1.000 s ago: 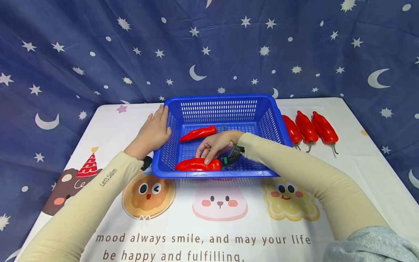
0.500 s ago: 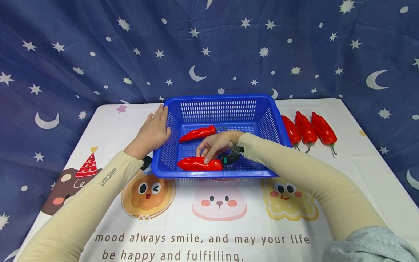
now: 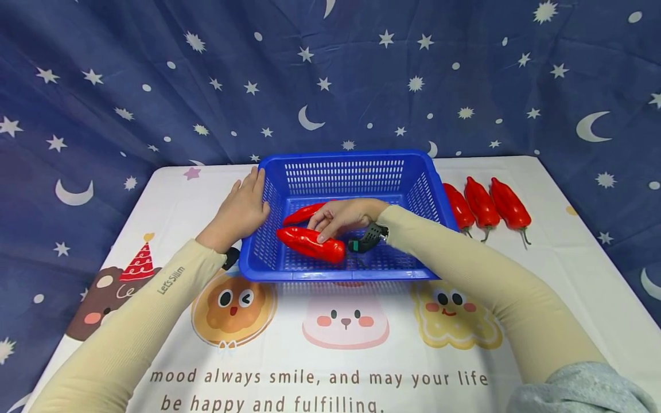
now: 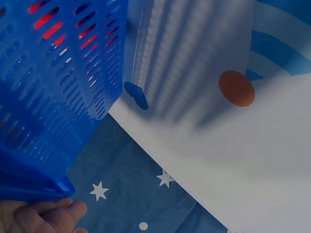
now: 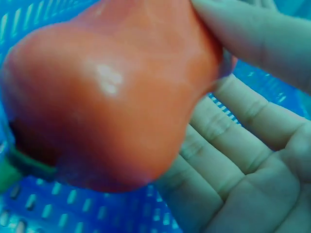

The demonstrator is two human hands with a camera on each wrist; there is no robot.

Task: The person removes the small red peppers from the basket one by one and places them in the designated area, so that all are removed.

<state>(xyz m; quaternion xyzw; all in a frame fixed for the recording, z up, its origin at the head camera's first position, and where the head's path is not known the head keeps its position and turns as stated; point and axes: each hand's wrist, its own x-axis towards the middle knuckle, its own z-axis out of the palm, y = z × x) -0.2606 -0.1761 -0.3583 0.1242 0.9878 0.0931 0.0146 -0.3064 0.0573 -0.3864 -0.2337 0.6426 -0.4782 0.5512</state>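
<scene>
A red chili pepper (image 3: 311, 245) is pinched between the thumb and fingers of my right hand (image 3: 342, 218), inside the blue basket (image 3: 403, 274). In the right wrist view the pepper (image 5: 112, 97) looms close, its green stem (image 5: 19, 167) at lower left, with the hand (image 5: 233, 145) beside it. Another red pepper (image 3: 302, 214) lies behind it in the basket, partly hidden by that hand. My left hand (image 3: 240, 205) rests with extended fingers against the basket's left side. In the left wrist view its fingers (image 4: 58, 213) touch the basket's rim.
Three red peppers, the nearest one (image 3: 458, 206) partly behind the basket, lie in a row to the right on the white printed tablecloth (image 3: 227, 361). A dark blue curtain (image 3: 361, 74) with stars and moons hangs behind the table.
My right hand has raised the pepper from near the basket's front wall and moved it backward, tilting it. The other pepper is now more covered. The left hand has stayed put.
</scene>
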